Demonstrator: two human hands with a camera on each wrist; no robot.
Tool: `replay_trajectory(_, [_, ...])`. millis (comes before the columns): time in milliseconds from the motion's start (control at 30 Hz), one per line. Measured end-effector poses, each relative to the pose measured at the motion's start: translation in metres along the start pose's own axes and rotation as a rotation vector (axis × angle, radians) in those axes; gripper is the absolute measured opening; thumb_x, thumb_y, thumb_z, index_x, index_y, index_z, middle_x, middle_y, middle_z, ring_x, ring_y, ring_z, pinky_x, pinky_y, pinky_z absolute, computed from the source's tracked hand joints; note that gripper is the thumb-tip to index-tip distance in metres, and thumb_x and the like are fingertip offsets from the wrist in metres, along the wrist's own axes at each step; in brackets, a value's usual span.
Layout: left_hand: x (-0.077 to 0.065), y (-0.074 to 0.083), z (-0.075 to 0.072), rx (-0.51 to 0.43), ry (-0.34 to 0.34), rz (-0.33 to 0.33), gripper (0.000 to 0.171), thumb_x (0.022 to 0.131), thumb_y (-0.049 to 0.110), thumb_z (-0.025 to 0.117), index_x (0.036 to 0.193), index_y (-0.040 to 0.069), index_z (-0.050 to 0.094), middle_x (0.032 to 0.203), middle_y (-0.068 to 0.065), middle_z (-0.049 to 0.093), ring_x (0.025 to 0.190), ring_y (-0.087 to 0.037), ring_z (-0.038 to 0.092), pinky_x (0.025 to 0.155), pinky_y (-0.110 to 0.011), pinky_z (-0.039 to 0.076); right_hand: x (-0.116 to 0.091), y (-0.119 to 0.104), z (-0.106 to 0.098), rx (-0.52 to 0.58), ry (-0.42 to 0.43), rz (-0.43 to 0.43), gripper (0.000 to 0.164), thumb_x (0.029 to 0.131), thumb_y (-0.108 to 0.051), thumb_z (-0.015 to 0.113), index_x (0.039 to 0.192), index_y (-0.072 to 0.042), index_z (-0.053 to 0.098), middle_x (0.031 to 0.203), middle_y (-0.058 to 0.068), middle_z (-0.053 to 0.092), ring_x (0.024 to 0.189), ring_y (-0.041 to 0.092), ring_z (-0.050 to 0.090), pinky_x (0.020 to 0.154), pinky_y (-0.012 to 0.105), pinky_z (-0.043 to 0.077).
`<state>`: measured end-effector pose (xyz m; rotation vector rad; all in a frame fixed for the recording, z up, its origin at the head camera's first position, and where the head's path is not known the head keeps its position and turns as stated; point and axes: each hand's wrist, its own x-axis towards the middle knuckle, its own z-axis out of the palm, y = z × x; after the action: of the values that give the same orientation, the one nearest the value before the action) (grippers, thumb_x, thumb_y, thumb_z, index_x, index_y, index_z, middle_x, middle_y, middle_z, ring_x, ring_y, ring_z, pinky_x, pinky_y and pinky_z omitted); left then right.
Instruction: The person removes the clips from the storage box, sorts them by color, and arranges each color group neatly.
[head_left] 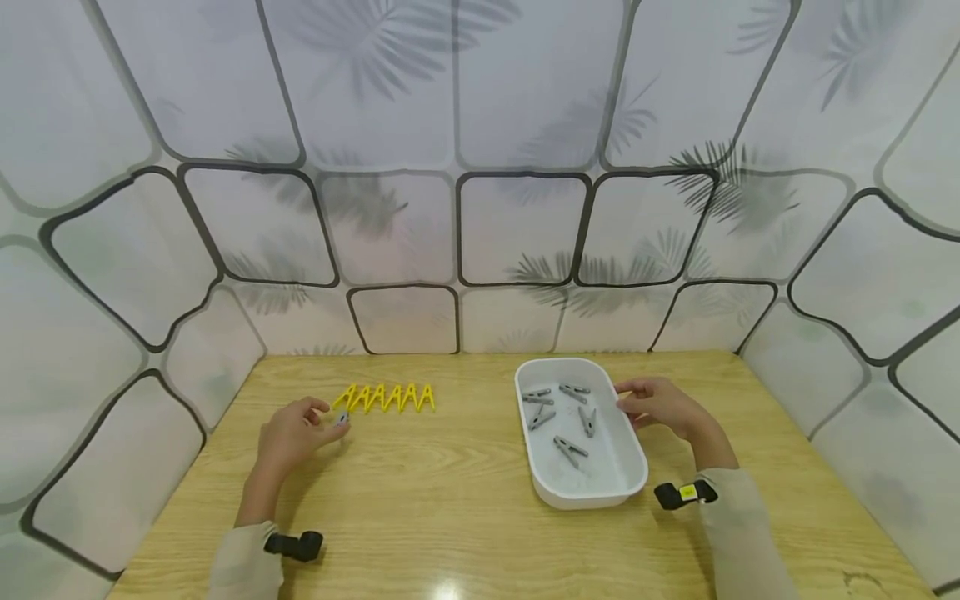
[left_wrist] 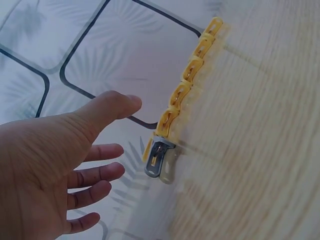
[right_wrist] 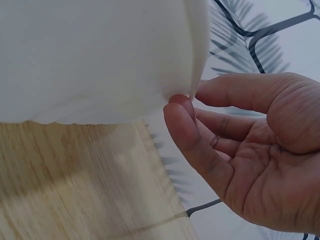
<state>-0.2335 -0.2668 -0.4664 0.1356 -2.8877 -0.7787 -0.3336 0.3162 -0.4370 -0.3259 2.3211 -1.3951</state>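
Several yellow clothespins (head_left: pixel 382 397) stand joined in a zigzag row on the table. A grey clothespin (left_wrist: pixel 156 159) is at the row's near-left end and appears attached there. My left hand (head_left: pixel 288 435) is beside that end, its fingers loosely spread and apart from the pins in the left wrist view. At the right, a white plastic tray (head_left: pixel 611 473) holds several grey clothespins (head_left: pixel 570 450). My right hand (head_left: pixel 663 406) pinches the tray's right side between thumb and fingers. The right wrist view shows the fingertips (right_wrist: pixel 181 120) at the tray's edge.
Both hands are over a light wooden table (head_left: pixel 442 508). A patterned cloth wall (head_left: pixel 405 225) with dark outlines and leaf prints rises along the back and both sides. A black wrist camera (head_left: pixel 295 546) is on the left sleeve, another (head_left: pixel 684 494) on the right.
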Motion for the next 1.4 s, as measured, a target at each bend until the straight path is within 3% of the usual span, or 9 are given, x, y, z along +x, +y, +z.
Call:
replay_trajectory(367, [0.002,0.019,-0.005,-0.032,0.066,0.082,0.061,0.088,0.043,0.077,0.132,0.003,0.064,0.106,-0.018,0.072,0.091,-0.033,0.067,0.072,-0.046,0.05,-0.001,0.002,0.001,0.004,0.002,-0.006,0.054,0.1,-0.013,0.062,0.143,0.015,0.045,0.104,0.012,0.074,0.086,0.016,0.07,0.078,0.038,0.061])
replay_trajectory(567, [0.004,0.041,-0.003,-0.061,0.131,0.175,0.055,0.085,0.033,0.082,0.127,0.002,0.066,0.101,-0.019,0.071,0.098,-0.038,0.066,0.079,-0.052,0.052,0.0,0.001,0.001,-0.001,0.015,-0.009,0.054,0.101,-0.014,0.062,0.143,0.015,0.044,0.104,0.013,0.073,0.085,0.016,0.07,0.078,0.038,0.061])
replay_trajectory(733, [0.006,0.065,0.008,-0.145,0.127,0.264,0.049,0.083,0.024,0.084,0.124,0.002,0.067,0.098,-0.017,0.069,0.097,-0.038,0.066,0.082,-0.053,0.053,0.0,0.004,0.001,0.009,0.008,-0.006,0.055,0.1,-0.014,0.062,0.143,0.015,0.044,0.103,0.012,0.074,0.085,0.017,0.071,0.078,0.038,0.061])
replay_trajectory(900, [0.014,0.096,0.022,-0.163,0.092,0.372,0.045,0.083,0.022,0.084,0.121,0.003,0.068,0.093,-0.013,0.069,0.093,-0.035,0.067,0.082,-0.05,0.055,0.0,0.004,0.002,0.008,0.01,-0.013,0.054,0.1,-0.014,0.063,0.143,0.015,0.046,0.102,0.011,0.073,0.085,0.016,0.07,0.078,0.038,0.061])
replay_trajectory(1133, [0.03,0.152,0.033,-0.165,0.024,0.523,0.043,0.084,0.024,0.084,0.12,0.007,0.07,0.092,-0.005,0.068,0.092,-0.027,0.066,0.082,-0.044,0.055,0.002,0.001,0.0,-0.007,0.021,-0.011,0.052,0.101,-0.013,0.061,0.143,0.014,0.046,0.104,0.015,0.074,0.085,0.015,0.07,0.078,0.037,0.061])
replay_trajectory(1267, [0.037,0.183,0.042,-0.147,-0.044,0.613,0.041,0.085,0.026,0.083,0.119,0.009,0.069,0.092,-0.002,0.068,0.09,-0.02,0.063,0.082,-0.04,0.054,0.0,0.002,0.001,0.006,0.016,0.004,0.053,0.101,-0.013,0.062,0.143,0.014,0.046,0.101,0.011,0.074,0.083,0.015,0.07,0.078,0.037,0.061])
replay_trajectory(1400, [0.044,0.216,0.046,-0.118,-0.149,0.711,0.04,0.086,0.026,0.083,0.119,0.009,0.069,0.094,-0.004,0.069,0.09,-0.021,0.064,0.083,-0.037,0.053,-0.001,0.003,0.001,0.013,0.007,-0.007,0.053,0.101,-0.013,0.061,0.144,0.014,0.045,0.102,0.012,0.074,0.084,0.016,0.071,0.078,0.037,0.061])
